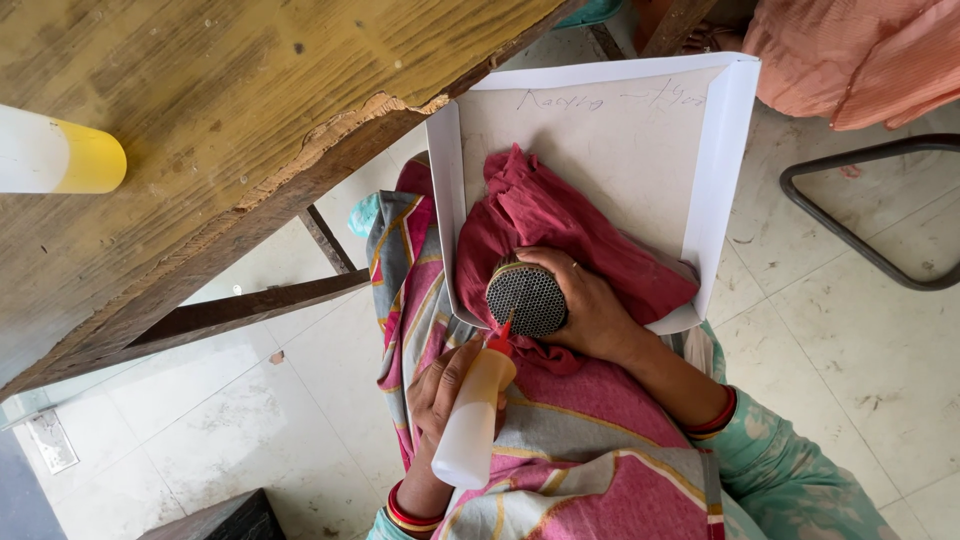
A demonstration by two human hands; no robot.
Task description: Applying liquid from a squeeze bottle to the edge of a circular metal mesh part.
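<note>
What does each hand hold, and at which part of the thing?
The left hand holds a squeeze bottle around its body. The right hand holds a round mesh-faced piece by its side.

One cam only, head-worn, looking steeply down onto wearer's lap from close range. White cardboard tray (715, 150) sits centre to 1 o'clock; wooden desk (230, 110) edge cuts in at 10–11 o'clock, very near lens, seen from above. Tiled floor (850, 340) fills 3–5 and 7–8 o'clock, farther off. No 2nd view, so no overlap to log.
</note>
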